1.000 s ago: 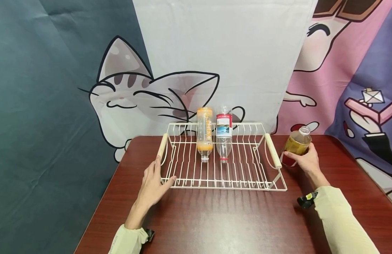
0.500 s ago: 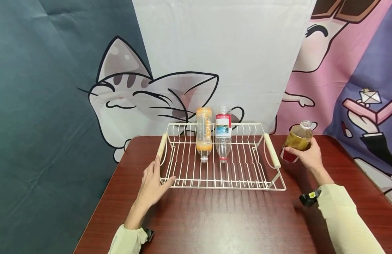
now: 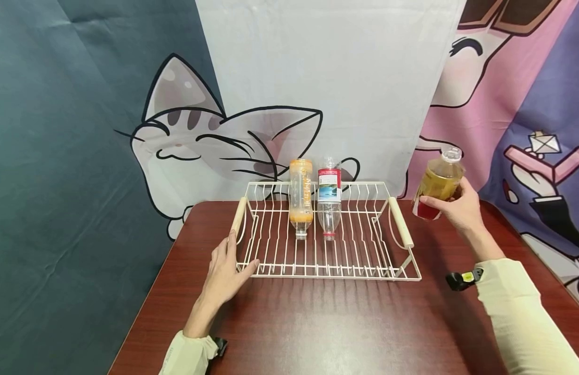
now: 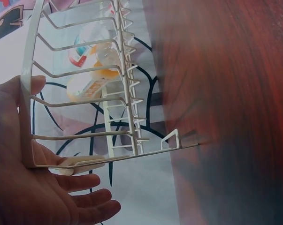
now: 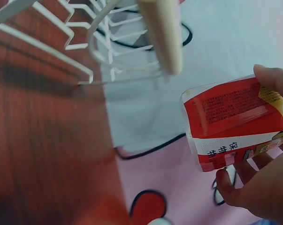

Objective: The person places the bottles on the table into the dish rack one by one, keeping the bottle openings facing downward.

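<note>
A white wire dish rack (image 3: 336, 277) with pale handles stands on the table. My left hand (image 3: 223, 273) rests at its front left corner, the thumb against the front rim and the fingers stretched out along the left side. Two bottles lie on the rack with their necks towards me: one with orange bands (image 3: 300, 192), one clear with a red-topped label (image 3: 329, 187). Right of the rack, my right hand (image 3: 458, 208) grips a bottle (image 3: 436, 182) with a yellow and red label, raised off the table and slightly tilted. Its red label (image 5: 230, 112) fills much of the right wrist view.
The dark red wooden table (image 3: 317, 328) extends in front of the rack and to both sides. Behind it hangs a cloth backdrop (image 3: 364, 78) with cartoon figures. The rack's right handle (image 3: 402, 221) is close to the bottle in my right hand.
My right hand has lifted the yellow and red bottle up from the table. The left hand, the rack and the two bottles on it stay where they were.
</note>
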`<state>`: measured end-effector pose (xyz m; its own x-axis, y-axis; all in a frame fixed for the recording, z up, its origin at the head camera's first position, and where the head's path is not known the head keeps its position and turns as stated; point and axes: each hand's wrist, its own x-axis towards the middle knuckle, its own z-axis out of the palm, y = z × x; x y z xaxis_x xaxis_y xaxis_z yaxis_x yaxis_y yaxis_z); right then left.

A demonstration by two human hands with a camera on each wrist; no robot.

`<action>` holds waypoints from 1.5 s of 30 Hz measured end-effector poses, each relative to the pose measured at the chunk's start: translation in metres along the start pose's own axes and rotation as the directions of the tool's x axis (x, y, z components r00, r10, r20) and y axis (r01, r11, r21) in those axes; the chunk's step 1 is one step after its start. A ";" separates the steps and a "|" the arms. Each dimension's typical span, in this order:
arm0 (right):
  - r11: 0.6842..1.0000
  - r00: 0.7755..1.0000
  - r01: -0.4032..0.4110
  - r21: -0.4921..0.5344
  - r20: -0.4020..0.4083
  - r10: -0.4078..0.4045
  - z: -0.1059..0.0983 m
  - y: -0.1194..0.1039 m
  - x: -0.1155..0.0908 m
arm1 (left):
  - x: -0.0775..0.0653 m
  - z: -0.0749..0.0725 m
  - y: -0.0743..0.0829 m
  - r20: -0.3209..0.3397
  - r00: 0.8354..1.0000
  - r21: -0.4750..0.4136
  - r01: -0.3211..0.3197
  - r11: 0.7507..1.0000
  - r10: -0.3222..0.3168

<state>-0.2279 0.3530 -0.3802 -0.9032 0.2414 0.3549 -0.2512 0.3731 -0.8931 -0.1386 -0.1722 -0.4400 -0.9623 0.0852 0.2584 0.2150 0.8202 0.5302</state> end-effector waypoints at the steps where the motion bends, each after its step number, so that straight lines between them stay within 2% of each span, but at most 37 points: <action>1: 1.000 1.000 0.010 0.009 0.008 -0.010 0.001 -0.004 0.000 | 0.000 0.000 0.000 0.003 1.000 0.002 0.001 1.000 -0.001; 5: 0.997 0.996 0.062 0.040 0.061 -0.065 0.008 -0.019 0.000 | 0.000 -0.001 0.001 0.015 1.000 0.007 0.010 1.000 -0.010; 13: 0.994 0.982 0.112 -0.011 0.155 -0.109 0.024 -0.053 -0.006 | 0.001 -0.002 0.002 0.015 1.000 0.010 0.014 1.000 -0.014; 18: 0.990 0.965 0.139 -0.018 0.226 -0.131 0.034 -0.073 -0.010 | 0.002 -0.002 0.001 0.012 1.000 0.011 0.003 1.000 -0.003; 24: 0.987 0.941 0.147 -0.063 0.316 -0.120 0.045 -0.095 -0.015 | 0.002 -0.003 0.001 0.012 1.000 0.005 0.005 1.000 -0.005; 38: 0.977 0.900 0.172 -0.129 0.424 -0.103 0.070 -0.127 -0.023 | 0.002 -0.005 0.002 0.020 1.000 -0.013 0.019 1.000 -0.019; 45: 0.960 0.876 0.245 -0.133 0.456 -0.161 0.080 -0.135 -0.026 | 0.002 -0.008 0.002 0.039 0.999 -0.006 0.022 1.000 -0.021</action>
<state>-0.1987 0.2248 -0.2911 -0.9091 -0.2566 0.3282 -0.4164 0.5363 -0.7341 -0.1392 -0.1749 -0.4323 -0.9724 0.0893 0.2155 0.1950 0.8186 0.5402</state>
